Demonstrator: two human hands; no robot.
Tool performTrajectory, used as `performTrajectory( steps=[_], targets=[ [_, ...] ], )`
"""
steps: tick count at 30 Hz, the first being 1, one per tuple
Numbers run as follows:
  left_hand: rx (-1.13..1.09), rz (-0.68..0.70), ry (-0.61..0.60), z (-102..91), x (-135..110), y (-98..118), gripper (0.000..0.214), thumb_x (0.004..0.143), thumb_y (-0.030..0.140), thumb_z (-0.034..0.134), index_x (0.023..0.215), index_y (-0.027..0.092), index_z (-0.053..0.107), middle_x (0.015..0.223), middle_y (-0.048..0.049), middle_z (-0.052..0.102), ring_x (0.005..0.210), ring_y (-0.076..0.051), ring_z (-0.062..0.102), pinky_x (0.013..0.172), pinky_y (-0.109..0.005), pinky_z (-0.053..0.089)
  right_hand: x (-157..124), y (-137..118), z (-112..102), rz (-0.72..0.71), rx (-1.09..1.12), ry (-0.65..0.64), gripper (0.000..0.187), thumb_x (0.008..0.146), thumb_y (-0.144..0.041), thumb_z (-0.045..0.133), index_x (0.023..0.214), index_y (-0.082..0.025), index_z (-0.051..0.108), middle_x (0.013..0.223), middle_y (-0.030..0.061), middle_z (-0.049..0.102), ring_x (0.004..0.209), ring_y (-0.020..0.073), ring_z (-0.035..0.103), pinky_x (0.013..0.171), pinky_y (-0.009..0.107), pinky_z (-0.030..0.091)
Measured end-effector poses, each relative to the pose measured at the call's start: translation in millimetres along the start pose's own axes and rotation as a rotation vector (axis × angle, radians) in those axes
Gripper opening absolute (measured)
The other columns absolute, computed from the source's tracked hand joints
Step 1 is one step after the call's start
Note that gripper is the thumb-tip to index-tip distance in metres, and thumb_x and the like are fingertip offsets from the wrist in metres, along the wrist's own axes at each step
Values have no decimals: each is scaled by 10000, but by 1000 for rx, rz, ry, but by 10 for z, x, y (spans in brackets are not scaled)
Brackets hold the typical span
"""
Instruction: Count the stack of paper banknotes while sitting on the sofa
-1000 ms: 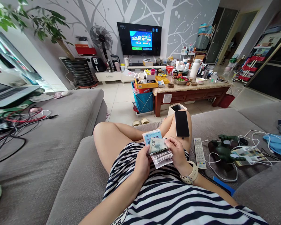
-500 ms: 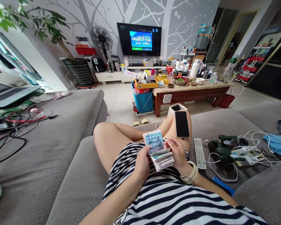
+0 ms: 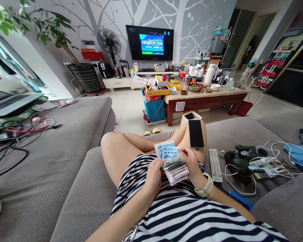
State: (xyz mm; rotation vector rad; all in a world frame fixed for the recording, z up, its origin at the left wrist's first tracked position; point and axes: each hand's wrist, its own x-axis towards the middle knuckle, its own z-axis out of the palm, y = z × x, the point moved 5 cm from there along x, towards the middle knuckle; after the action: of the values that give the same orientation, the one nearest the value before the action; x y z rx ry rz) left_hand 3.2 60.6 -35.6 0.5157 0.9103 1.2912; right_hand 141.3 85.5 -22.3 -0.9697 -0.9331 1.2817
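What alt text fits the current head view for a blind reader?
The left hand and right hand hold banknotes over striped clothing. A phone rests on the right leg; a remote control lies on the grey sofa; a lit television is beyond.

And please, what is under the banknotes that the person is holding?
Below the banknotes, held by the left hand and right hand, striped clothing shows around the lower edges; past the upper edge, a bare leg. What lies directly beneath is covered by the notes.
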Motion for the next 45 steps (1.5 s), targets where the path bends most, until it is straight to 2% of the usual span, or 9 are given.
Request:
performTrajectory(
  steps=[4,8,15,25,30,38,45],
  targets=[
    [9,-14,21,-24,8,-21,189,637,269,718,798,171,727,821,-69,770,856,-293,705,769,-380,548,-1,6,4,-12,-42,-7,364,731,-443,730,610,-197,491,562,-55,458,524,113,378,517,250,336],
    [-41,-7,64,-63,48,-52,209,693,327,673,777,139,710,779,-78,762,845,-289,707,768,-394,556,-23,-44,12,-59,-59,-25,349,762,-433,702,609,-201,491,550,-60,423,525,114,355,510,248,316],
    [-61,10,90,-94,88,-79,258,696,350,677,823,128,712,800,-73,767,821,-277,713,769,-393,561,-80,-124,49,-96,-38,-69,310,770,-403,702,624,-192,528,552,-59,441,516,105,358,506,239,300],
    [-26,-6,47,-99,103,-100,234,761,325,628,901,170,734,875,-62,782,927,-292,706,803,-381,551,-88,-89,62,-48,19,-85,211,773,-369,714,730,-178,637,640,-24,605,566,124,501,570,244,404],
    [-27,3,14,-89,95,-97,263,765,299,621,955,151,728,922,-71,782,965,-301,699,832,-394,546,-92,-76,75,-8,63,-86,193,751,-359,736,777,-184,659,647,-23,633,573,132,531,572,245,421],
    [-56,-21,41,-97,110,-113,240,753,292,624,920,159,734,925,-75,782,962,-302,701,834,-401,551,-99,-121,52,-77,43,-88,190,799,-353,695,738,-180,644,640,-31,599,562,116,487,553,234,391],
    [-46,-7,75,-79,70,-65,263,700,324,672,856,121,730,852,-92,778,842,-293,716,769,-401,562,-101,-123,59,-103,54,-108,275,846,-416,642,702,-182,621,578,-21,573,509,114,440,497,241,330]
  ],
)
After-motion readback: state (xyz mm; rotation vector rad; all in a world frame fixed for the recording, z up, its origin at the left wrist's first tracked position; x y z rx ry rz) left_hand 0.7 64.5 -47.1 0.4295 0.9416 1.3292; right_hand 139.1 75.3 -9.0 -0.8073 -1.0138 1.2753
